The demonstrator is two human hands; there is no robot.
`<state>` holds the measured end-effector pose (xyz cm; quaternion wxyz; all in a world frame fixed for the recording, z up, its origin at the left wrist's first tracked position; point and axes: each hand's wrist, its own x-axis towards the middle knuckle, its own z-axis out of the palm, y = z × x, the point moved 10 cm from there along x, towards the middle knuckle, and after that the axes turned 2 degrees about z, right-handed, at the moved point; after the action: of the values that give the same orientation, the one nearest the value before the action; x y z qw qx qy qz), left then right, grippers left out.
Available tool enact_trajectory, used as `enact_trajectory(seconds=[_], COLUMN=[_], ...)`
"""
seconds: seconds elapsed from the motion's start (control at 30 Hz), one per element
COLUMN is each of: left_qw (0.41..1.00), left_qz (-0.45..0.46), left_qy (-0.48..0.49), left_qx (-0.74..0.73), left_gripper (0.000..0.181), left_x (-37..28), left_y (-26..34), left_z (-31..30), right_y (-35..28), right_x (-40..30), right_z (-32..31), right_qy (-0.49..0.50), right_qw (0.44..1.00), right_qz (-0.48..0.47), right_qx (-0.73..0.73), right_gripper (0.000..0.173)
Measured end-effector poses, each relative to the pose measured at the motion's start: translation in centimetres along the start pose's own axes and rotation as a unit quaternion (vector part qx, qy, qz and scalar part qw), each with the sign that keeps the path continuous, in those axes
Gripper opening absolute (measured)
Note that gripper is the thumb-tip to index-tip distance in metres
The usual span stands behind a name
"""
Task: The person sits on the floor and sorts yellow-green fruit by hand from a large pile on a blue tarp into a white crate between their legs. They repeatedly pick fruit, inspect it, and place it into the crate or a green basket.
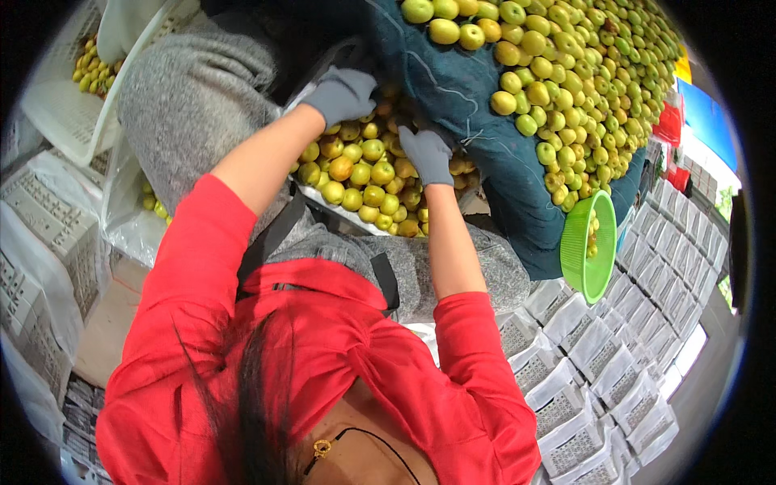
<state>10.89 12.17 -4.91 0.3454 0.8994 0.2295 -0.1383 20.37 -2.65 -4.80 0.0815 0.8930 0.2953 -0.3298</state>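
Observation:
A lined crate (pixel 330 202) heaped with green-yellow fruits (pixel 362 173), which look like jujubes, sits between my knees. My left hand (pixel 342 96), in a grey glove, is over the crate's far left part with its fingers bent down. Beside the draped blue-green cloth, my right hand (pixel 427 154), also gloved in grey, reaches into the right part of the heap, with fruits around its fingertips. Shadow and the gloves hide what, if anything, lies between the fingers of either hand.
To the right, the blue-green cloth (pixel 451 97) bears a large pile of jujubes (pixel 570 79). A green plastic basket (pixel 573 248) hangs or rests at its lower edge. Rows of lined crates (pixel 564 397) stand behind it. On the left are a white basket (pixel 57 121) and stacked grey crates (pixel 54 212).

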Motion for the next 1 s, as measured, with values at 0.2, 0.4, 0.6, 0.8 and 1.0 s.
enact_trajectory(seconds=[0.2,0.4,0.6,0.8,1.0], left_qw=[0.97,0.977,0.922,0.996,0.994], left_qz=[0.12,0.089,0.131,-0.021,-0.032], left_qy=[0.188,0.149,0.278,-0.026,-0.032], left_qx=[0.093,0.123,0.235,0.086,0.097], left_gripper=[0.037,0.041,0.05,0.049,0.048], left_x=[0.0,-0.4,-1.4,0.0,0.0], left_y=[0.6,1.5,2.2,-1.5,-1.0], left_z=[1.5,0.9,-0.9,2.7,2.0], right_y=[-3.6,4.3,4.3,4.2,-4.2], right_x=[-8.3,-8.4,-2.6,-5.3,-3.3], right_z=[-9.6,-22.8,-23.9,-25.9,-23.4], right_qy=[0.088,0.414,0.43,0.588,0.432], right_qw=[0.895,0.866,0.891,0.801,0.876], right_qz=[-0.335,-0.153,-0.085,-0.102,-0.214], right_qx=[0.281,0.237,0.119,0.04,-0.006], right_gripper=[0.027,0.029,0.036,0.026,0.039])
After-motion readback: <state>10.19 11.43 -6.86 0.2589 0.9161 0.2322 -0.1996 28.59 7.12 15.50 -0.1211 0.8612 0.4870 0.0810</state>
